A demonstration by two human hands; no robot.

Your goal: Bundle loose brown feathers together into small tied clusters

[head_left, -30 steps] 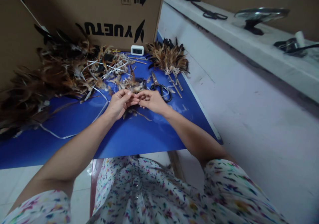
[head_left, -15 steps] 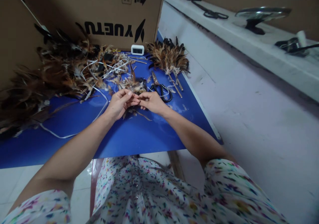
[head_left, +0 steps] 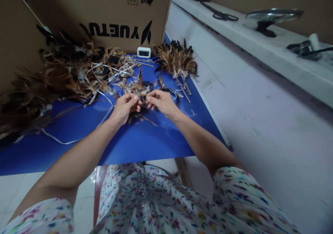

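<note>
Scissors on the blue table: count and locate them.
1 pair: the scissors lie just beyond the right hand, which partly hides their handles; others may be hidden under the feathers.

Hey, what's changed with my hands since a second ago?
Your right hand has moved slightly right, opening a gap between the hands and hiding more of the scissors. Any grip change is too small to tell. Your left hand barely shifted; the feather pile and white clock stayed.
</note>
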